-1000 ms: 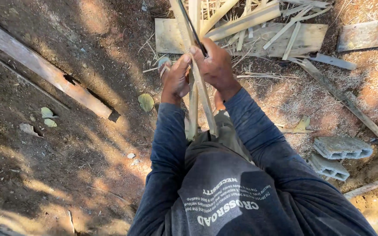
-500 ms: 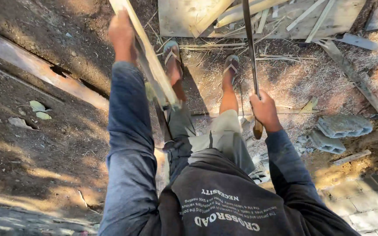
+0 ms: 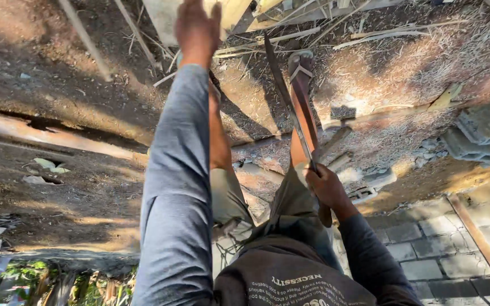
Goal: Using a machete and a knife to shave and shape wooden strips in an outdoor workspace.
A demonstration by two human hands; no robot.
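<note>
- While the right hand (image 3: 325, 187) stays low beside the right knee, closed around the handle of a long machete (image 3: 290, 105), the blade now points away from the body and up the picture, its tip lying over the ground near the right sandalled foot (image 3: 301, 65).
- Half a second back the left hand (image 3: 197, 28) was raised with a pale split bamboo strip in its grasp; now it reaches far forward with fingers spread and nothing visibly held, so the strip looks released.
- A thin pale stick (image 3: 86, 39) lies slanted on the dirt at upper left, well apart from that hand; whether it is the same strip I cannot tell.
- Compared with a second ago, both hands have parted: then they met over the strip and blade in front of the chest.
- More split bamboo strips (image 3: 279, 37) lie scattered ahead of the feet, and grey concrete blocks (image 3: 483, 133) sit at right.
</note>
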